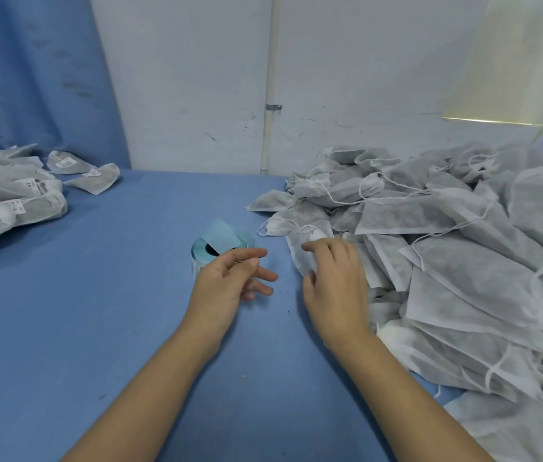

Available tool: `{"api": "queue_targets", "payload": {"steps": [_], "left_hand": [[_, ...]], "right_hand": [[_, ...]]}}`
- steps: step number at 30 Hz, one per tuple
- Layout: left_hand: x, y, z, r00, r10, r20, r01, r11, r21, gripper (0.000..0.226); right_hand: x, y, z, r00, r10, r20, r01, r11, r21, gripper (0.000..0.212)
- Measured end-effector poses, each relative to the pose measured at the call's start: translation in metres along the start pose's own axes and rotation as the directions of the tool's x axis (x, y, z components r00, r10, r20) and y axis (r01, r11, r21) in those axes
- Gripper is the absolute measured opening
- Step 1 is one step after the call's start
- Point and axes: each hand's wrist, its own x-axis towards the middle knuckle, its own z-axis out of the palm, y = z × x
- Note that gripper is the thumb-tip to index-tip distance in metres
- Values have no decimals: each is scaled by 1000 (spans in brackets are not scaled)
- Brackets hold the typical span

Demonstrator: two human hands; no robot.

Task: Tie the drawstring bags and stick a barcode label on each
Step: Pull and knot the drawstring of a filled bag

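Left hand (230, 278): grip loose and open, holding nothing, at 6 o'clock from the label roll (204, 251).
Right hand (336, 281): lies on a bag (296, 256); too blurry to tell if the grip holds it.
Untied bags (446, 261): big pile at 3 o'clock on the blue surface (96, 295).
Labelled bags (13, 201): heap at 10 o'clock.

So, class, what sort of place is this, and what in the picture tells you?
Probably a small packing or labelling workstation: a heap of unlabelled drawstring bags on the right, a stack of labelled bags on the left, and a label roll between them on the blue-covered table.
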Motion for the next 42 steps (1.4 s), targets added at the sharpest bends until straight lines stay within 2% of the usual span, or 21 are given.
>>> {"api": "queue_targets", "payload": {"steps": [2,7,10,13,16,21,25,28,30,32,33,35,37,38,42], "left_hand": [[0,-4,-1,1000,-2,-5,2,1000,31,20],[1,-13,-4,990,73,-121,-51,984,170,20],[1,-16,-7,980,127,-155,-88,968,235,19],[1,-18,-6,984,123,-132,-87,964,250,17],[-1,-17,-3,972,178,-150,-131,951,282,16],[-7,-16,-1,927,330,-178,-226,871,436,49],[-13,-15,0,902,431,-8,-386,816,431,68],[-14,-17,5,887,454,88,-437,760,480,55],[-13,-19,6,883,468,38,-418,746,519,39],[-13,-20,6,902,426,-75,-344,812,472,23],[-13,-19,7,916,379,-131,-296,860,415,15],[-12,-16,9,951,229,-207,-183,959,218,5],[-10,-14,12,978,93,-186,-85,995,52,9],[-10,-14,12,986,64,-153,-59,998,35,11],[-8,-14,10,1000,23,-7,-22,995,98,13]], "right_hand": [[-2,6,5,994,86,68,-85,996,-12,45],[-2,10,12,988,122,99,-115,991,-67,59],[-2,11,9,989,137,59,-141,988,69,61],[-3,0,2,997,50,-53,-30,946,323,58],[-7,-10,1,992,-44,-118,90,903,421,55],[-8,-13,0,988,-94,-120,138,884,446,55],[-11,-15,0,986,-141,-92,167,890,423,49],[-13,-14,1,972,-204,-113,232,891,391,41],[-11,-15,1,965,-187,-186,240,913,329,38],[-11,-15,1,956,-119,-267,184,955,233,35],[-11,-15,2,956,-65,-285,137,961,239,30],[-12,-16,3,982,74,-173,5,908,418,14],[-14,-17,6,989,130,71,-148,846,512,23],[-17,-16,8,986,110,123,-156,857,490,26],[-17,-18,10,981,119,155,-181,851,493,19]]}}
